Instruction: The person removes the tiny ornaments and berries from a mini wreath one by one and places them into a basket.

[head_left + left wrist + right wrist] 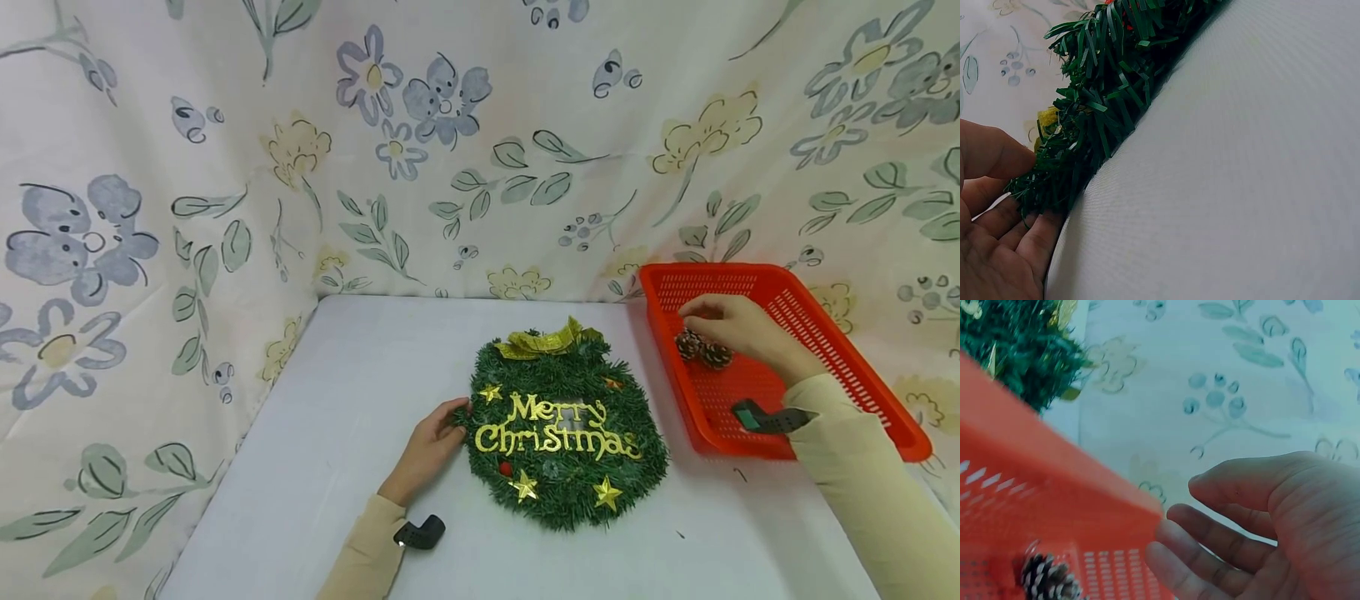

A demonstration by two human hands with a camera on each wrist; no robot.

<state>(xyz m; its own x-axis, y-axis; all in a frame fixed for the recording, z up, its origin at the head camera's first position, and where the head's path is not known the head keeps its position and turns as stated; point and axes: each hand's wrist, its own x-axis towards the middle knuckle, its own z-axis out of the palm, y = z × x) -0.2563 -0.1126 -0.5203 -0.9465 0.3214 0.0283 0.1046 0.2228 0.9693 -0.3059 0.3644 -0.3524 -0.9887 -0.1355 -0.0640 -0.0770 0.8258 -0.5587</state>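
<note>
A green tinsel Christmas wreath lies on the table with gold "Merry Christmas" lettering, gold stars and a gold bow at its top. My left hand holds the wreath's left edge. In the left wrist view its thumb is on the tinsel and the fingers are beneath. Over the red basket, my right hand has its thumb and loosely bent fingers apart, nothing between them. Two pinecones lie below it in the basket; the right wrist view shows one pinecone.
The red plastic basket with slotted walls stands right of the wreath. A floral curtain hangs behind and beside the white table. Small dark scraps lie on the tabletop near the wreath and basket.
</note>
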